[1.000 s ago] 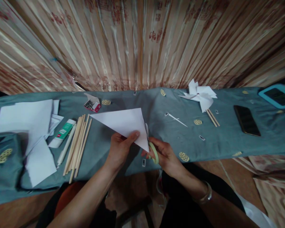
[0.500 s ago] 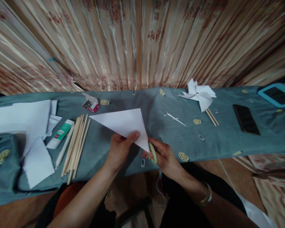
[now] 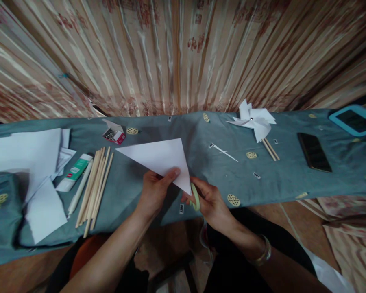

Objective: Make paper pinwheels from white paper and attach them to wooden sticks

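Note:
A white paper triangle (image 3: 158, 156) is pinched in my left hand (image 3: 158, 187), the thumb lying on top near its lower edge. My right hand (image 3: 210, 201) is closed around the light green handle of a pair of scissors (image 3: 195, 197) at the paper's right side. The paper hides the blades, so where they meet it cannot be seen. Thin white paper strips (image 3: 228, 154) lie on the cloth to the right. Farther off is a white paper pinwheel (image 3: 258, 121) with wooden sticks below it.
White paper sheets (image 3: 39, 150), a green and white glue tube (image 3: 75, 173), a white pen-like stick (image 3: 80, 189) and several wooden sticks (image 3: 93, 187) lie on the left. A small open red box (image 3: 114, 134) stands behind. A phone (image 3: 314, 152) and a blue-framed tablet (image 3: 355, 120) lie right.
The table items sit slightly farther left in view, as the camera has turned a little. Both hands keep nearly the same pose on the paper and the scissors.

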A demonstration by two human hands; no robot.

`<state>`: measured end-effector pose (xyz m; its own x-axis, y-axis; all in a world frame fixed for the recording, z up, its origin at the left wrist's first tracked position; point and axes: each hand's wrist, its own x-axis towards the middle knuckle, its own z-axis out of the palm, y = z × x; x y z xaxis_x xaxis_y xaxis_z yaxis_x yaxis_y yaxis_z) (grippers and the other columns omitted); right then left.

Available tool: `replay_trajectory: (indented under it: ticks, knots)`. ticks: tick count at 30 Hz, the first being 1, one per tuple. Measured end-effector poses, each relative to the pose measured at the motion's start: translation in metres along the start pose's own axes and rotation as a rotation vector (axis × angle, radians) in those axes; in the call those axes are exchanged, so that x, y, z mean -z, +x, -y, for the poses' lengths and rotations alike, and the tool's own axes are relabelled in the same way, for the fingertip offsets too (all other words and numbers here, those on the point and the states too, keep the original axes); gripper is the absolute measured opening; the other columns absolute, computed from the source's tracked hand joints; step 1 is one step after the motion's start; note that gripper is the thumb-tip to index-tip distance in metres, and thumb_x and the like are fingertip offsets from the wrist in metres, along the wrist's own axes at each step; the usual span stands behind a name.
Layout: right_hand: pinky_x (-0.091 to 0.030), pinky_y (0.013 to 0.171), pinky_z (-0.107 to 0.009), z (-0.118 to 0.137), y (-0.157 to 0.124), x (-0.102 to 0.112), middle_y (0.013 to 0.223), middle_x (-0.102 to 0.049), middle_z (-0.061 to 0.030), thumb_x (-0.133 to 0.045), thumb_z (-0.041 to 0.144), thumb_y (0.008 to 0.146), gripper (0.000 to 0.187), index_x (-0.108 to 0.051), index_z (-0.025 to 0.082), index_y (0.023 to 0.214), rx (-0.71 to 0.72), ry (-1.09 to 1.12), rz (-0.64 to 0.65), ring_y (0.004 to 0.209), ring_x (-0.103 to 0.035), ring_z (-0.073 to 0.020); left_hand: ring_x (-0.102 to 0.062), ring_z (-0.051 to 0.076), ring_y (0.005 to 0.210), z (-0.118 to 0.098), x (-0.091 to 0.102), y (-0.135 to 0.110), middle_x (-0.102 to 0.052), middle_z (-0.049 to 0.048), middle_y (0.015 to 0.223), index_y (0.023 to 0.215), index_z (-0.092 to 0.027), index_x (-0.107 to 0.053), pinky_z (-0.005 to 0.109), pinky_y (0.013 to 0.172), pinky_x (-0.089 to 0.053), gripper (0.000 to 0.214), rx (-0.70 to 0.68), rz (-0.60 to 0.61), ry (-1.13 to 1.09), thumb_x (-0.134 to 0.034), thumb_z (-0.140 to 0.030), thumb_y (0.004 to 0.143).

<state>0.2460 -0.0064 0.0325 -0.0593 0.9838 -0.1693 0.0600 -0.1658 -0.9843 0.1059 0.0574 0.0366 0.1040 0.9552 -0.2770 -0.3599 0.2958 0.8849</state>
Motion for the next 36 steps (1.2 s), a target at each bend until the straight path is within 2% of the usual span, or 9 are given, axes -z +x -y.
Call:
replay_trajectory:
  ticks: [9, 12, 15, 17, 21, 23, 26, 31, 36]
  knots:
    - [-0.047, 0.057, -0.025, 0.003, 0.006, 0.007, 0.07, -0.068, -0.0009, -0.06, 0.047, 0.086, 0.033, -0.066, 0.019, 0.102, -0.033, -0.04, -0.055, 0.062, -0.062, -0.0148, -0.064, 0.013, 0.063, -0.004, -0.004, 0.0, -0.074, 0.0034, 0.075, 0.076, -0.013, -0.074, 0.024, 0.062, -0.054, 0.025, 0.031, -0.03, -0.051, -0.087, -0.025, 0.057]
    - [-0.048, 0.057, -0.027, 0.008, 0.017, 0.037, 0.067, -0.068, -0.0022, -0.06, 0.053, 0.083, 0.044, -0.066, 0.017, 0.107, -0.042, -0.195, -0.212, 0.06, -0.062, -0.0166, -0.067, 0.015, 0.069, -0.014, -0.002, 0.002, -0.076, 0.0046, 0.08, 0.079, -0.013, -0.074, 0.026, 0.067, -0.056, 0.032, 0.032, -0.084, -0.08, -0.089, -0.024, 0.053]
    - [-0.043, 0.054, -0.027, 0.018, 0.023, 0.058, 0.059, -0.063, -0.0003, -0.067, 0.052, 0.078, 0.048, -0.065, 0.015, 0.109, -0.018, -0.549, -0.397, 0.051, -0.056, -0.0151, -0.068, 0.017, 0.07, -0.023, 0.006, 0.007, -0.076, 0.0054, 0.082, 0.081, -0.013, -0.074, 0.028, 0.067, -0.057, 0.037, 0.007, -0.135, -0.081, -0.089, -0.024, 0.049]
    - [-0.041, 0.051, -0.025, 0.022, 0.022, 0.055, 0.059, -0.064, -0.0009, -0.066, 0.054, 0.076, 0.045, -0.067, 0.016, 0.1, -0.066, -0.54, -0.272, 0.051, -0.056, -0.0146, -0.067, 0.017, 0.069, -0.027, 0.014, 0.01, -0.075, 0.005, 0.081, 0.081, -0.013, -0.073, 0.027, 0.065, -0.057, 0.037, -0.019, -0.169, -0.061, -0.09, -0.024, 0.049]
    - [-0.04, 0.044, -0.021, 0.018, 0.023, 0.026, 0.06, -0.066, -0.0016, -0.062, 0.061, 0.074, 0.043, -0.066, 0.018, 0.077, -0.31, -0.169, 0.284, 0.05, -0.057, -0.0124, -0.065, 0.015, 0.064, -0.027, 0.029, 0.014, -0.073, 0.0035, 0.076, 0.077, -0.015, -0.072, 0.024, 0.056, -0.054, 0.034, -0.058, -0.187, 0.0, -0.089, -0.027, 0.05]
    - [-0.038, 0.042, -0.02, 0.012, 0.026, 0.024, 0.059, -0.065, -0.0007, -0.065, 0.061, 0.071, 0.043, -0.064, 0.018, 0.069, -0.358, -0.138, 0.329, 0.047, -0.054, -0.0105, -0.064, 0.015, 0.062, -0.026, 0.033, 0.014, -0.073, 0.0032, 0.075, 0.077, -0.015, -0.072, 0.022, 0.053, -0.053, 0.036, -0.052, -0.186, 0.02, -0.09, -0.028, 0.049]
    - [-0.037, 0.044, -0.021, 0.007, 0.03, 0.055, 0.058, -0.065, -0.0004, -0.067, 0.06, 0.07, 0.043, -0.065, 0.017, 0.07, -0.332, -0.268, 0.17, 0.048, -0.054, -0.0106, -0.063, 0.014, 0.06, -0.022, 0.034, 0.012, -0.072, 0.0038, 0.072, 0.076, -0.013, -0.071, 0.021, 0.05, -0.051, 0.039, -0.001, -0.172, 0.038, -0.091, -0.029, 0.046]
    - [-0.039, 0.051, -0.025, 0.011, 0.02, 0.127, 0.059, -0.067, -0.0016, -0.063, 0.056, 0.076, 0.038, -0.072, 0.019, 0.076, -0.224, -0.781, -0.229, 0.055, -0.061, -0.0161, -0.063, 0.015, 0.059, -0.016, 0.032, 0.003, -0.072, 0.0056, 0.072, 0.075, -0.011, -0.071, 0.021, 0.049, -0.05, 0.042, 0.109, -0.148, 0.042, -0.092, -0.029, 0.043]
    - [-0.042, 0.059, -0.029, 0.012, 0.013, 0.133, 0.078, -0.075, -0.0088, -0.068, 0.045, 0.077, 0.038, -0.067, 0.018, 0.104, -0.203, -1.29, -0.465, 0.073, -0.071, -0.0254, -0.065, 0.015, 0.064, -0.014, 0.03, -0.007, -0.073, 0.0067, 0.077, 0.077, -0.01, -0.072, 0.022, 0.053, -0.052, 0.039, 0.176, -0.132, 0.03, -0.09, -0.023, 0.046]
